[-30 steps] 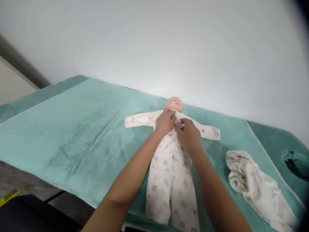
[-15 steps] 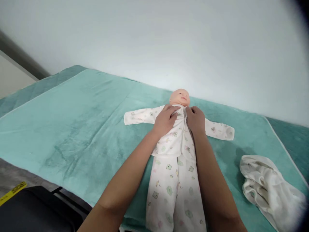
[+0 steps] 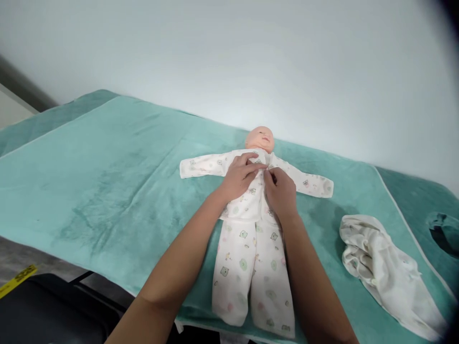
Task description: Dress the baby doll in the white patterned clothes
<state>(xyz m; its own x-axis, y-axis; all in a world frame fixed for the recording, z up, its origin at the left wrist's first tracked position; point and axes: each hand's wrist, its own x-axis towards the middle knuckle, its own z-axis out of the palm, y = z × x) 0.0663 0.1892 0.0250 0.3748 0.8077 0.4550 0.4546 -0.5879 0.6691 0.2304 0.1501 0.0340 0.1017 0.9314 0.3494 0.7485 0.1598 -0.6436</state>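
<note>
A baby doll [image 3: 260, 138] lies on its back, arms stretched out to both sides, dressed in a white printed jacket [image 3: 238, 208] and matching trousers [image 3: 233, 267]. My left hand [image 3: 239, 177] rests on the chest with its fingers stretched out and apart, the fingertips close to the front opening. My right hand [image 3: 281, 191] is closed in a pinch at the edge of that opening, just below the neck. The fingertips partly hide the bit of cloth between them.
A green cloth [image 3: 107, 181] covers the table against a white wall [image 3: 229, 57]. A crumpled white cloth [image 3: 385, 274] lies at the right, and a clear and dark object [image 3: 444, 234] sits beyond it. At the lower left are a black chair [image 3: 53, 310] and a yellow strip [image 3: 17, 281].
My right hand has moved a little down the jacket's front opening, away from the neck. My left hand stays on the chest. The whole view has shifted slightly.
</note>
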